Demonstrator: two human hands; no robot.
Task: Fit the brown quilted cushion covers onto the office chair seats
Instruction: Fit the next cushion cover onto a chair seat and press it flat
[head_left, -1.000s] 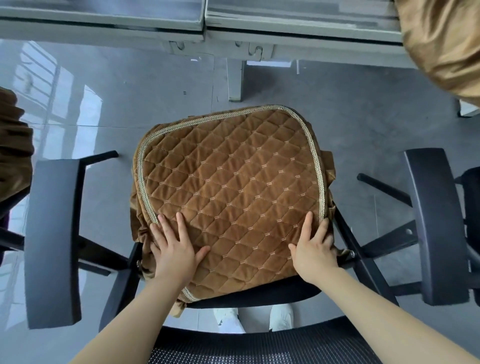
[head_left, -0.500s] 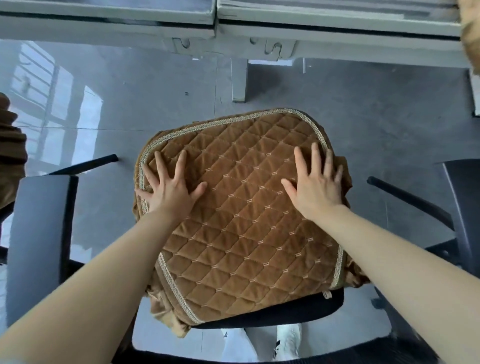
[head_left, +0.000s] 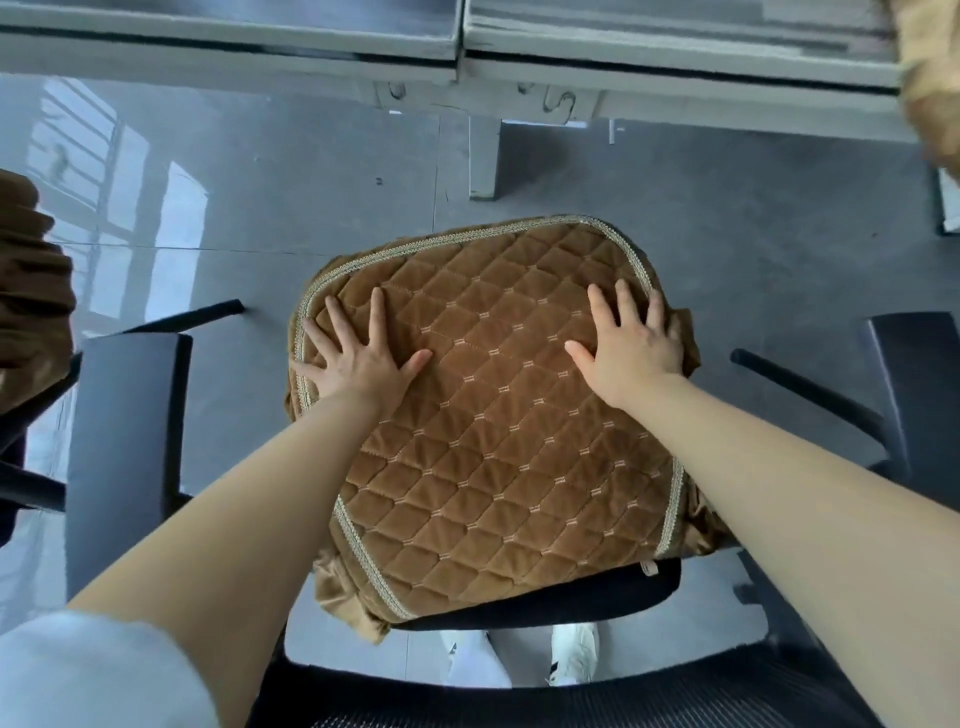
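Over the last second both hands have been slid from the near part of the brown quilted cushion cover (head_left: 498, 415) up toward its far corners. The left hand (head_left: 358, 358) is now laid flat near the far-left corner, its little finger touching the braided trim (head_left: 304, 332); the right hand (head_left: 631, 348) is laid flat near the far-right corner. Both are spread wide, palms down, and nothing is gripped by either.

This is judged to be a smoothing pass: the quilted top is being pressed flat against the seat, which suggests the cover is largely on and only settling remains. The far edge and both sides appear to be wrapped, with gathered fabric hanging at the near-left corner (head_left: 348, 597) and bunched on the right side (head_left: 701, 525). At the near edge a strip of the black seat (head_left: 571, 597) is left bare, so the back hem is probably not yet pulled fully over.

The cover lies on the seat of the office chair, between the left armrest (head_left: 124, 457) and the right armrest (head_left: 914, 384), and in front of the mesh backrest (head_left: 571, 701). It is nearly square; its slightly longer axis is judged to run from the backrest toward the desk frame (head_left: 467, 62), twisted slightly clockwise, with the rounded front edge pointed away from the person
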